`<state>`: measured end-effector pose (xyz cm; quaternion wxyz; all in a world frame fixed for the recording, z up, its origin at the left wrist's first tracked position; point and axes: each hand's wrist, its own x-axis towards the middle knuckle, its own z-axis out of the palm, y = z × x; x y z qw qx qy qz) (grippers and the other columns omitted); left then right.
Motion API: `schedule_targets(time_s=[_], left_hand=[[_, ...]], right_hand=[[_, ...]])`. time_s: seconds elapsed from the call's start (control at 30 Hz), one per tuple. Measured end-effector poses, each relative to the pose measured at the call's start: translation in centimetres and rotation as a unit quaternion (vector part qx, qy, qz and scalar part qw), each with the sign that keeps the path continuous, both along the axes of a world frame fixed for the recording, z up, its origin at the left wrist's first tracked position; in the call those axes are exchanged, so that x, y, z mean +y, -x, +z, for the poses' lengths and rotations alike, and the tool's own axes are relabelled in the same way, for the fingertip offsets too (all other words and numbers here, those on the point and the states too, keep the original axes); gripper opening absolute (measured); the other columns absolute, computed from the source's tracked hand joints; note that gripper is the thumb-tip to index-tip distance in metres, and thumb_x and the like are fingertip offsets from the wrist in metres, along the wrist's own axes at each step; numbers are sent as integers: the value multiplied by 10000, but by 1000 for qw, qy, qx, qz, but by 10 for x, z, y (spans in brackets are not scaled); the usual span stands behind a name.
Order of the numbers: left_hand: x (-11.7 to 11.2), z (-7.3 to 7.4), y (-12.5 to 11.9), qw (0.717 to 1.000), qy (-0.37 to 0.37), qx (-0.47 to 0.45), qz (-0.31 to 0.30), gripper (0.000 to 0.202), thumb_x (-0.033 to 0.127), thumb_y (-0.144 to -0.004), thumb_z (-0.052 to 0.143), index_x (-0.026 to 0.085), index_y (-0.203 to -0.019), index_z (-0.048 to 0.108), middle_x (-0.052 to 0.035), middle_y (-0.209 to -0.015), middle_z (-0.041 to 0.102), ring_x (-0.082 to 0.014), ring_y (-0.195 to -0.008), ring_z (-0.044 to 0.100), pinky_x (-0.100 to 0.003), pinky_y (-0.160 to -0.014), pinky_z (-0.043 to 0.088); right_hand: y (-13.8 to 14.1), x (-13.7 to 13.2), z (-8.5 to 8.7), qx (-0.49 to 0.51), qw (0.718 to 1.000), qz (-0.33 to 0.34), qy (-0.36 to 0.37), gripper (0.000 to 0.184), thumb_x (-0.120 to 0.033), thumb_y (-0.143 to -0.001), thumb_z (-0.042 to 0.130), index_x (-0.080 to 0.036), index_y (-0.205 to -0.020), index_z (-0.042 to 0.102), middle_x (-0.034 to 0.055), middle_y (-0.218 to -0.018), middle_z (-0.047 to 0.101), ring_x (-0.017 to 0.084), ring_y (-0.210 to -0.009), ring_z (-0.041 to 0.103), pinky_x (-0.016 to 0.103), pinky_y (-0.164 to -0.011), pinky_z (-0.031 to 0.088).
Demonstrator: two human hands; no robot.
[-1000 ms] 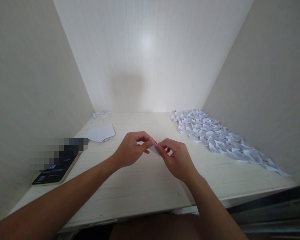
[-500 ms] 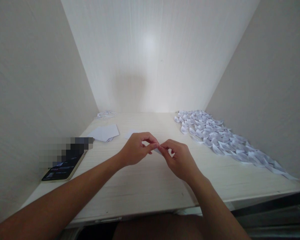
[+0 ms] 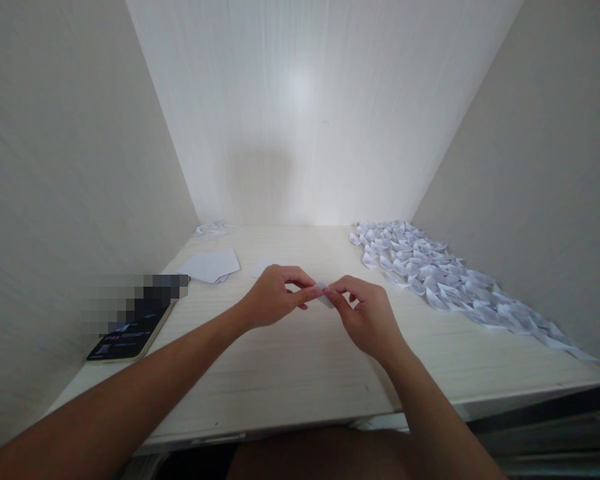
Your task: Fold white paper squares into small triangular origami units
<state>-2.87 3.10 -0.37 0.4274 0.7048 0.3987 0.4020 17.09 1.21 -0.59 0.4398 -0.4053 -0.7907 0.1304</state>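
left hand (image 3: 275, 297) and right hand (image 3: 367, 317) pinch small folded paper (image 3: 324, 295) mid-desk | forearms angled inward | folded pieces (image 3: 440, 277) far right, phone (image 3: 130, 330) left

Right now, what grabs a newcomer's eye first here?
Both hands meet at centre: left hand and right hand pinch a small white paper piece between them. Then the long heap of folded papers along the right wall, and the phone at the left edge.
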Motion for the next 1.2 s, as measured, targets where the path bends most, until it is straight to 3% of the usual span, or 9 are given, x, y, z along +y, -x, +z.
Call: schedule_targets(time_s=[0.3, 0.5, 0.73, 1.2], left_hand=[[-1, 1, -1, 999, 0, -40, 16, 273, 399, -770, 802, 129, -765, 762, -44, -727, 697, -136, -615, 648, -269, -568, 624], [-2, 4, -2, 995, 45, -87, -8, 224, 326, -753, 808, 115, -818, 770, -62, -771, 727, -155, -708, 668, -259, -562, 634], [-2, 2, -4, 987, 69, -146, 6, 224, 298, -696, 839, 106, -721, 725, -44, -700, 686, -142, -674, 634, -241, -509, 607], [-5, -1, -5, 993, 21, -115, 8, 291, 407, -792, 761, 130, -753, 682, -62, -747, 694, -157, -709, 638, -218, -462, 579]], right_hand=[[3, 2, -1, 81, 995, -6, 53, 208, -277, -922, 621, -205, -758, 729, 17, -686, 710, 160, -630, 602, 281, -622, 425], [-3, 4, -2, 116, 989, 2, 93, 212, -326, -900, 641, -205, -757, 740, 11, -666, 701, 154, -604, 568, 276, -584, 408], [0, 8, -6, 162, 976, 22, 142, 214, -360, -875, 663, -199, -764, 748, 24, -697, 719, 166, -635, 593, 294, -614, 434], [-2, 10, -5, 198, 963, 38, 177, 216, -387, -840, 704, -199, -744, 749, 29, -704, 727, 170, -646, 602, 301, -626, 454]])
